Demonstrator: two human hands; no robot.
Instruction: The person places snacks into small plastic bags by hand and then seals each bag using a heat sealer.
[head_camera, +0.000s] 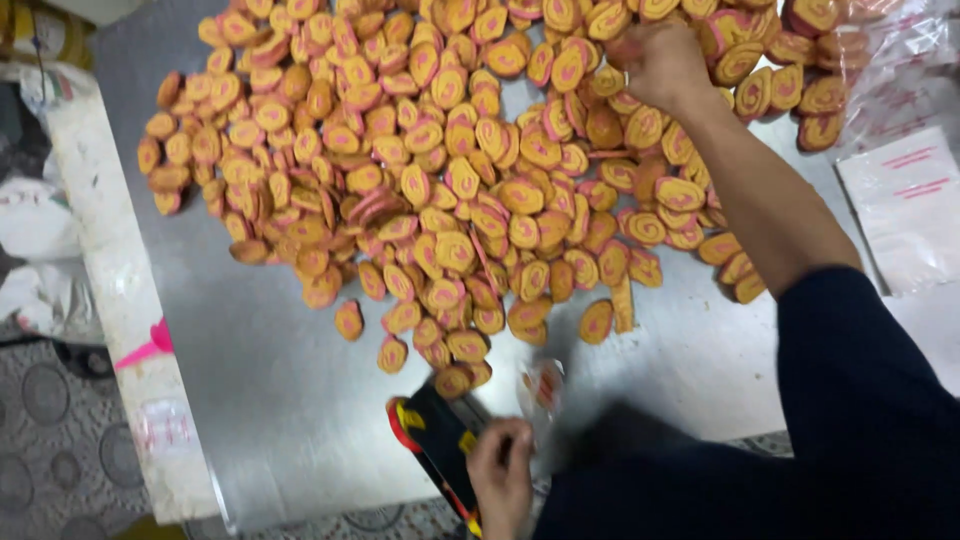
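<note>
A big heap of round orange cookies with pink swirls (420, 180) covers the far half of a steel tabletop (290, 400). My right hand (660, 62) reaches to the heap's far edge, its fingers closed around a few cookies, with a dark sleeve on the upper arm. My left hand (502, 478) is at the near edge, pinching a small clear bag (541, 385) that is blurred and holds a cookie or two. The hand lies against a black and red hand tool with yellow marks (435, 440) that rests on the steel.
Clear plastic bags with pink print (905, 200) lie at the right, one of them holding cookies at the top right (835, 60). A white ledge (110, 300) runs along the table's left side, with crumpled plastic (30, 230) and patterned floor (50, 450) beyond.
</note>
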